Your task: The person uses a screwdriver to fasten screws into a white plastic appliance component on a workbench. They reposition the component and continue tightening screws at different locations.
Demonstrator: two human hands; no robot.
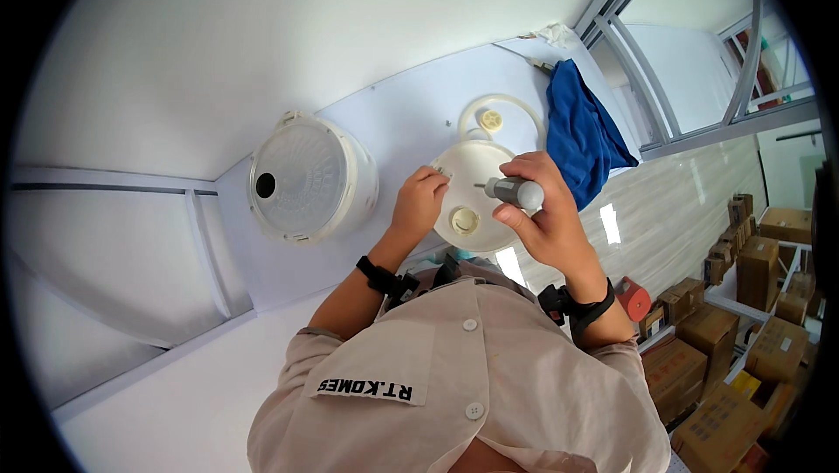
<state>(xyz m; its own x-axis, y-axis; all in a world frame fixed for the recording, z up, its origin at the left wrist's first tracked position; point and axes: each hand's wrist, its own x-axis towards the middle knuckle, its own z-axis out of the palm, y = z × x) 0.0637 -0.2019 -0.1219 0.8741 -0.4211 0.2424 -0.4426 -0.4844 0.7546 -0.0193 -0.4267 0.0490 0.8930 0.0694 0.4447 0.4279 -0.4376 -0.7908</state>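
Note:
A screwdriver (516,192) with a grey handle is gripped in my right hand (555,220), its short shaft pointing left above a round white plastic disc (489,215). My left hand (419,202) is at the disc's left rim, thumb and fingertips pinched together. Whether they hold the rim or a small part there, I cannot make out. A cream round fitting (465,221) sits in the disc's near part. Just beyond the disc lies a thin white ring (537,115), with a pale yellow cap (491,120) inside it.
On the white table (402,106), a large white tub (358,180) with a dark round hole in its top stands at the left. A blue cloth (581,132) hangs over the right edge. Cardboard boxes (708,333) and a red roll-shaped object (633,298) are on the right.

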